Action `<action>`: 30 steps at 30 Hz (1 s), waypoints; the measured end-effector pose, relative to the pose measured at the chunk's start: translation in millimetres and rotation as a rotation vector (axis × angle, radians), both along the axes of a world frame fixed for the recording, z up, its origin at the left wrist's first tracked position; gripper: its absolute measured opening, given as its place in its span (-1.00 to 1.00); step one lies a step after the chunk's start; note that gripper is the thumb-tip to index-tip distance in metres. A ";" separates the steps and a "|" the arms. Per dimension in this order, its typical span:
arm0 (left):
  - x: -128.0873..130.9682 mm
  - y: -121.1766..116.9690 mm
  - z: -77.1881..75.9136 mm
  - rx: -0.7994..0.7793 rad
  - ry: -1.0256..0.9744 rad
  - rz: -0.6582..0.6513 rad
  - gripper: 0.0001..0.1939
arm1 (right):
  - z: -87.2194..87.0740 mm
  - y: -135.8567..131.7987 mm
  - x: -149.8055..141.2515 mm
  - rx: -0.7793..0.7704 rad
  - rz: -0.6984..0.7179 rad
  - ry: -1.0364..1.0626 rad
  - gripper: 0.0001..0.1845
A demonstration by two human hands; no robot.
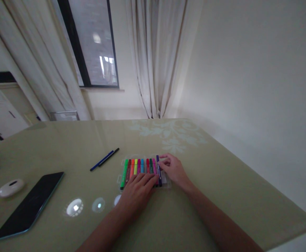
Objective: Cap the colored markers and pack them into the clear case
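Note:
A clear plastic case (166, 180) lies on the table and holds a row of several coloured markers (136, 167), green at the left through purple at the right. My left hand (138, 192) rests flat on the near ends of the markers, fingers stretched out. My right hand (173, 169) sits at the right end of the row, its fingertips pinched on the purple marker (158, 164) lying in the case.
A blue pen and a black pen (105, 159) lie left of the case. A dark tablet (30, 204) and a white oval object (11, 187) sit at the near left. The table (221, 182) meets a wall on the right; curtains and a window stand behind.

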State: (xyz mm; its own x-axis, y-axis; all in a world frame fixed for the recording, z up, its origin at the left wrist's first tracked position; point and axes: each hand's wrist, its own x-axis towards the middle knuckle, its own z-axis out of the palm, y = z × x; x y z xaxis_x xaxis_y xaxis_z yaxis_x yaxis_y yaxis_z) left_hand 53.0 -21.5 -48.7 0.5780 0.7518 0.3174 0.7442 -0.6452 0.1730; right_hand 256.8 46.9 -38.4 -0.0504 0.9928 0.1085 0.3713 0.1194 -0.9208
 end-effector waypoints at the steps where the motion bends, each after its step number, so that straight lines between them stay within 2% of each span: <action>1: -0.3 -0.5 0.7 0.007 0.019 -0.006 -0.49 | 0.5 -1.6 -1.9 0.021 -0.015 -0.042 -0.71; 3: -0.6 -1.4 1.1 0.025 0.055 -0.020 -0.45 | 2.8 -4.2 -3.6 0.062 -0.021 -0.142 -0.71; 7: -0.9 -1.9 -1.0 0.048 0.079 -0.023 -0.44 | 8.6 -6.7 -1.8 0.157 0.056 -0.339 -0.86; 11: -1.0 -1.8 -1.4 0.050 0.068 -0.019 -0.44 | 9.4 -5.9 2.7 0.209 0.100 -0.478 -0.87; 18: 2.3 -4.6 0.4 0.037 0.063 0.000 -0.47 | 2.4 -2.9 9.0 0.233 0.168 -0.534 -0.90; 21: -0.7 -2.3 0.1 0.046 0.003 -0.046 -0.52 | 3.5 -3.5 10.3 0.243 0.173 -0.494 -0.91; 23: -9.9 4.7 2.0 0.055 -0.065 -0.030 -0.56 | 5.9 -4.5 10.6 0.241 0.178 -0.465 -0.90; 25: -27.1 15.9 6.0 0.070 -0.122 0.107 -0.59 | 8.6 -5.5 10.1 0.235 0.158 -0.451 -0.87; 30: -88.2 40.9 15.6 0.101 -0.021 0.716 -0.58 | 12.4 -7.5 6.0 0.246 0.119 -0.445 -0.84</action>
State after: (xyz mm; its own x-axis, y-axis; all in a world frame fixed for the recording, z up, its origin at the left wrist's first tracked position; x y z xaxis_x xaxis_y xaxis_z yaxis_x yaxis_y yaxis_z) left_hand -35.3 19.4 -33.2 -0.0526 0.9101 0.4110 0.9874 -0.0141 0.1576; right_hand 262.8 39.4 -26.1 -0.2558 0.9253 0.2800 0.6910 0.3776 -0.6164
